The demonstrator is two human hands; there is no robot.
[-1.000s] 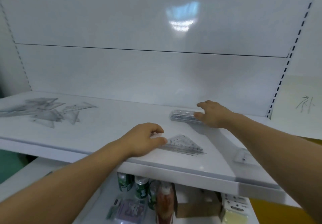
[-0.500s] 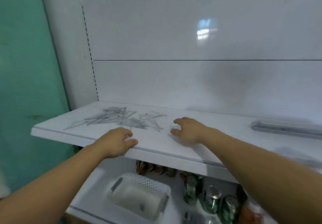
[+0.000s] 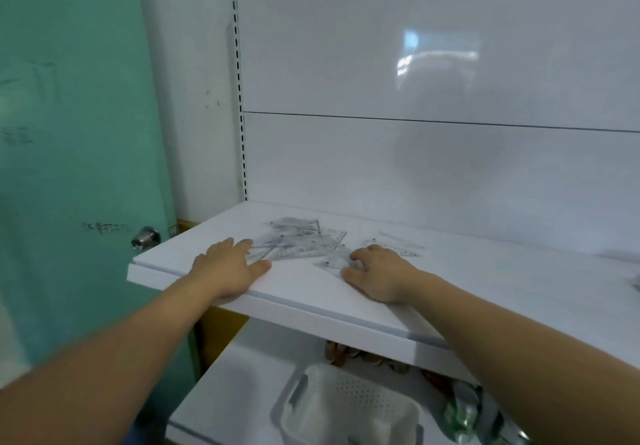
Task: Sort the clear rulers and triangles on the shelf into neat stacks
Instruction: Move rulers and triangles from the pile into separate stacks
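A: Quick, biggest first. What've we got?
B: White back panel [image 3: 415, 46] fills most of the view, w/ a slotted upright [image 3: 239, 98] down its left edge. Left of that is the teal door [image 3: 69, 133].
A: Then the shelf?
B: Yep, white shelf [image 3: 311, 309] runs left to right under the panel. Below it there's a lower shelf [image 3: 235, 392] w/ a white perforated basket [image 3: 349, 406] on it. Green packets [image 3: 464, 417] sit just beside the basket on the right (too blurry for us to read).
A: Our hands?
B: Both on the shelf top, near the front edge. Our left hand [image 3: 225, 268] lies flat, fingers straight & a bit spread, tips at the left edge of the pile of clear rulers and triangles [image 3: 301, 240]. Our right hand [image 3: 377, 278] has its fingers bent, tips down on a clear triangle [image 3: 332, 261] at the pile's near right corner, thumb by the triangle's near edge. Pressing or pinching, we can't tell.
A: The pile itself?
B: A loose heap, pieces overlapping at all angles, toward the shelf's left end, betw. our hands & the panel. One more clear piece [image 3: 405, 250] lies just right of it, beyond the right hand.
A: Smallest?
B: Metal door knob [image 3: 145, 236], just left of the shelf's corner.
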